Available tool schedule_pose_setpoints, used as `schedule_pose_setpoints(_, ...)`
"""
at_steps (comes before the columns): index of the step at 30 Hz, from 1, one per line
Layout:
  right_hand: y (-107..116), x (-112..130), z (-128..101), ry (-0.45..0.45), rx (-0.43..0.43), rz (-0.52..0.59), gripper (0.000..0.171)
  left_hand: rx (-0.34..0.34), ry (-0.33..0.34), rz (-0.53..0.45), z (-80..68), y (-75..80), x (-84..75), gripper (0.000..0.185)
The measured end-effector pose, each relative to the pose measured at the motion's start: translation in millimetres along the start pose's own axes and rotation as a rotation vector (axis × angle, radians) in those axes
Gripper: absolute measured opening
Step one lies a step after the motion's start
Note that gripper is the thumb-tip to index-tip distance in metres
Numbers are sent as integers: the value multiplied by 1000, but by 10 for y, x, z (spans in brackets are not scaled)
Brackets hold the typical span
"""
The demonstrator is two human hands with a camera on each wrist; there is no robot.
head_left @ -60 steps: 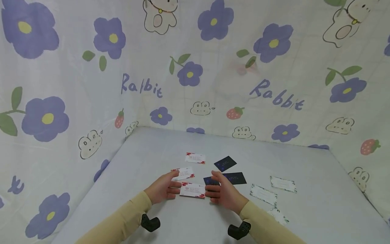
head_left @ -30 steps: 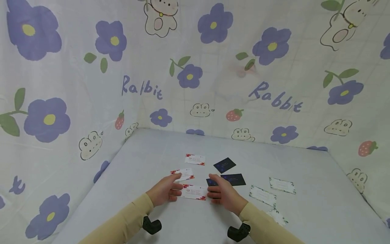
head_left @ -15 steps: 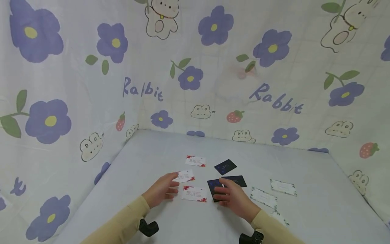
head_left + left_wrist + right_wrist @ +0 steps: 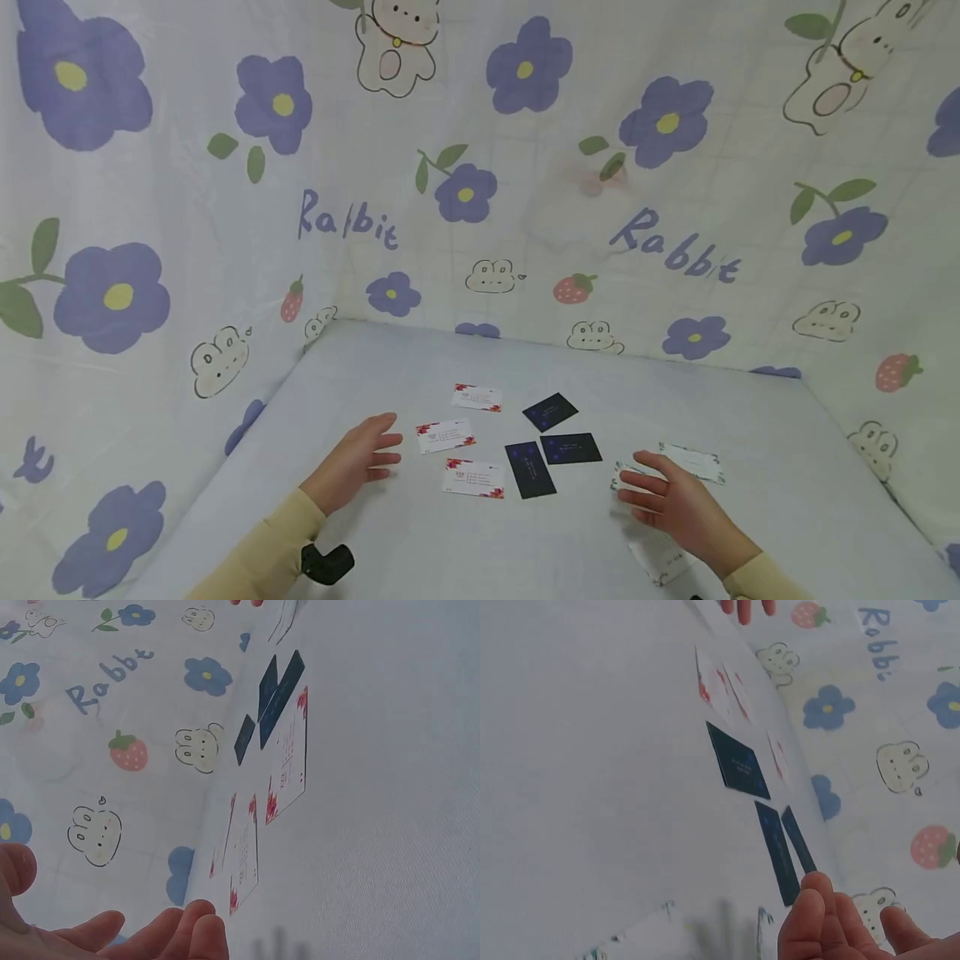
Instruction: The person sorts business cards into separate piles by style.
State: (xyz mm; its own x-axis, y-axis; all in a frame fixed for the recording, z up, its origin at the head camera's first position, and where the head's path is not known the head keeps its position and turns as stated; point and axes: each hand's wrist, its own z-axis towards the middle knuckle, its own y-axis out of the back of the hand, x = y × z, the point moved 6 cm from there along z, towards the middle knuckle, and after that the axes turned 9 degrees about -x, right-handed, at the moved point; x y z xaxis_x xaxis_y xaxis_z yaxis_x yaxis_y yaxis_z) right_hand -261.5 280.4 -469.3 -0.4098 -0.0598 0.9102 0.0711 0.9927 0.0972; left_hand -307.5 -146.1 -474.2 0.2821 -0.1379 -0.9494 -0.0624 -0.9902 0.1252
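On the pale grey surface point(image 4: 420, 550), white cards point(image 4: 474, 479) nearest the left edge had red floral corners, black cards point(image 4: 530, 469) had blue spots, and leafy cards point(image 4: 697, 463) nearest the right edge were white, bordered green. Beyond the far edge, white cloth point(image 4: 540, 233) carried purple flowers.

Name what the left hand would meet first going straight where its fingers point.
Probably the leftmost white rectangular card with red-patterned corners, though the left hand may pass over it; depth is unclear.
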Motion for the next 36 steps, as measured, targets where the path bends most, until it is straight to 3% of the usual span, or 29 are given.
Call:
schedule_pose_setpoints(6,380,-14,-46,-15,19,32,76,-6,14,-29,-34,128,-9,69)
schedule_pose_setpoints(10,489,-10,-38,-21,5,42,73,-9,27,-41,-57,162,-26,69)
schedule_pose_setpoints(36,398,33,-37,-15,42,67,72,-23,19,-44,-48,135,-34,69)
